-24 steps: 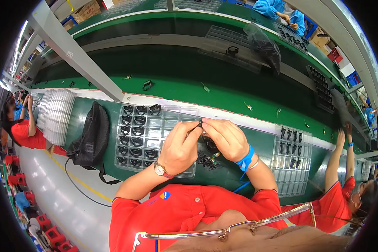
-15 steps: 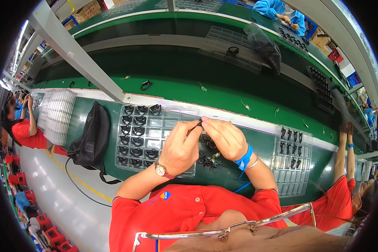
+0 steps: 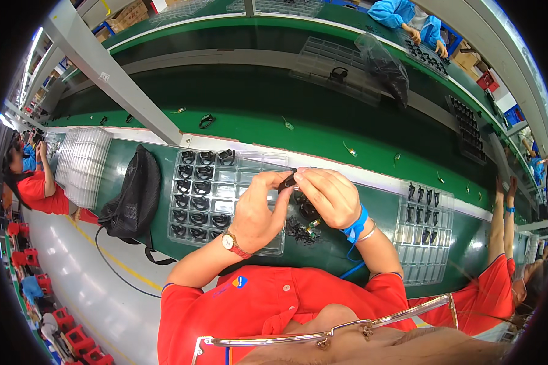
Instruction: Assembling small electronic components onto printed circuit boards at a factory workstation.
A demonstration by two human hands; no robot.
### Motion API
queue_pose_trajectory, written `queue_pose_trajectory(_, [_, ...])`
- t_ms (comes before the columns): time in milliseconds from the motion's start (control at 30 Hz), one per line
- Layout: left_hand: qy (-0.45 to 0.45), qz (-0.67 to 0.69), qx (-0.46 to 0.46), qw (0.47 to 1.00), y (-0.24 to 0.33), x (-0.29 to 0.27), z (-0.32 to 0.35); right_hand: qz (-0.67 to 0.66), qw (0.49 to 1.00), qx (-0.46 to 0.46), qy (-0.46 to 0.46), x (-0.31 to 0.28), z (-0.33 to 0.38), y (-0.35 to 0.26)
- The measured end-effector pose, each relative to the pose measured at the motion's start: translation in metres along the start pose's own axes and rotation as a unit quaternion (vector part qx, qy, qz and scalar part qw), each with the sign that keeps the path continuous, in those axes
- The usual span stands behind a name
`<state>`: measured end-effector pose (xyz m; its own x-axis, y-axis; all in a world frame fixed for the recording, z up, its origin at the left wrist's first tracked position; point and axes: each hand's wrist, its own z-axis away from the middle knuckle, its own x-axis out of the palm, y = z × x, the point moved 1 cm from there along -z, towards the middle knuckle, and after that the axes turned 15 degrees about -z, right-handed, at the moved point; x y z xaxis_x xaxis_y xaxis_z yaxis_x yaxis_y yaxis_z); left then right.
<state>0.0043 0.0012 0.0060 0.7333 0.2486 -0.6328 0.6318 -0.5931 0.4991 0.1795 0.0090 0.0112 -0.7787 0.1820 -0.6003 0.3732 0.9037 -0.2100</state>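
Note:
A small black part (image 3: 288, 181), its kind too small to tell, is pinched between the fingertips of both my hands. My left hand (image 3: 257, 210) has thumb and fingers closed on its near left side. From the right, my right hand (image 3: 330, 199) grips its upper end. Below my right hand lie black curved pieces (image 3: 307, 210), partly hidden, and a heap of tiny black pieces (image 3: 299, 232). A small green circuit board (image 3: 313, 225) lies beside the heap. Left of my hands, a clear compartment tray (image 3: 225, 191) holds several black looped pieces (image 3: 200, 188).
Another clear tray (image 3: 421, 258) with black pieces stands to the right. A black mesh bag (image 3: 134, 194) and stacked clear trays (image 3: 86, 161) are at the left. Beyond the white ledge, a green belt (image 3: 249, 131) carries scattered small boards. Co-workers sit on both sides and across.
My fingers have shifted and show more of the black part. The boards and looped piece on the belt have moved left. Across the line, a co-worker's hands have parted and lowered to a tray.

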Motion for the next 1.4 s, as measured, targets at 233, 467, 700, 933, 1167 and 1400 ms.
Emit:
queue_pose_trajectory(233, [-0.045, 0.106, -0.092, 0.989, -0.001, 0.0, 0.001, -0.035, 0.999, 0.001, -0.004, -0.002, 0.0, 0.006])
queue_pose_trajectory(467, [-0.061, 0.146, -0.128, 0.979, -0.003, -0.001, 0.001, -0.053, 0.999, -0.007, -0.002, -0.001, 0.005, 0.012])
queue_pose_trajectory(700, [-0.064, 0.15, -0.145, 0.976, -0.003, -0.002, -0.001, -0.03, 1.0, -0.006, -0.006, -0.003, 0.003, 0.009])
queue_pose_trajectory(933, [-0.051, 0.084, -0.106, 0.99, 0.0, -0.004, 0.0, -0.03, 0.999, 0.023, -0.018, -0.002, 0.003, 0.005])
queue_pose_trajectory(1167, [-0.04, 0.053, -0.082, 0.994, 0.001, -0.004, 0.0, -0.045, 0.998, 0.034, -0.025, 0.0, 0.004, 0.003])
queue_pose_trajectory(1400, [-0.045, 0.038, -0.084, 0.995, 0.002, -0.003, -0.001, -0.055, 0.997, 0.042, -0.027, -0.002, 0.004, 0.004])
